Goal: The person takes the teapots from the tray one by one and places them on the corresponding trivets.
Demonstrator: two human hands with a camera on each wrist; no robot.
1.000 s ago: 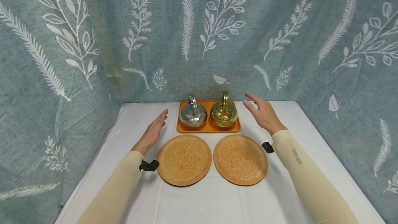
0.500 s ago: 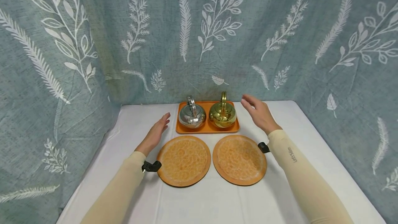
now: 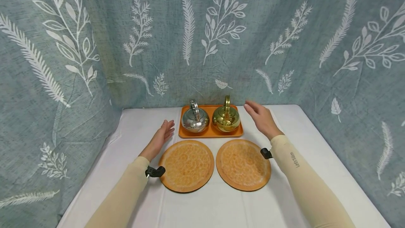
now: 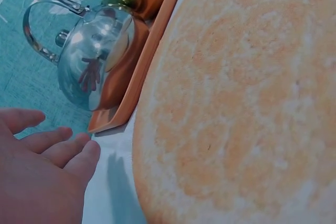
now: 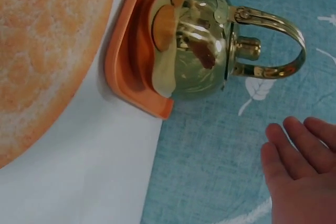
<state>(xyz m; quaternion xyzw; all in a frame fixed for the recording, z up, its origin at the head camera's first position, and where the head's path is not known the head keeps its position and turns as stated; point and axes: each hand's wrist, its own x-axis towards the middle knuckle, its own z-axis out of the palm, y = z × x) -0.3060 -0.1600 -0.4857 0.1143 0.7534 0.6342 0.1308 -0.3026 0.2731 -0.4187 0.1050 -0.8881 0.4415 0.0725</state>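
An orange rectangular tray [image 3: 210,133] at the back of the table carries a silver kettle [image 3: 194,119] on its left and a gold kettle [image 3: 226,118] on its right. My left hand [image 3: 162,133] hovers just left of the tray with straight fingers, holding nothing; in the left wrist view its fingers [image 4: 58,153] lie close to the silver kettle [image 4: 92,56]. My right hand [image 3: 257,115] hangs open just right of the tray, a little above the table. In the right wrist view the gold kettle [image 5: 202,51] stands beside my fingers [image 5: 294,148].
Two round orange plates lie side by side in front of the tray, the left plate [image 3: 186,165] and the right plate [image 3: 243,164]. A white cloth [image 3: 205,207] covers the table. A blue leaf-patterned curtain [image 3: 202,38] closes in the back and both sides.
Both hands have come closer to the tray's two ends and sunk a little lower. The kettles, tray and plates lie as before.
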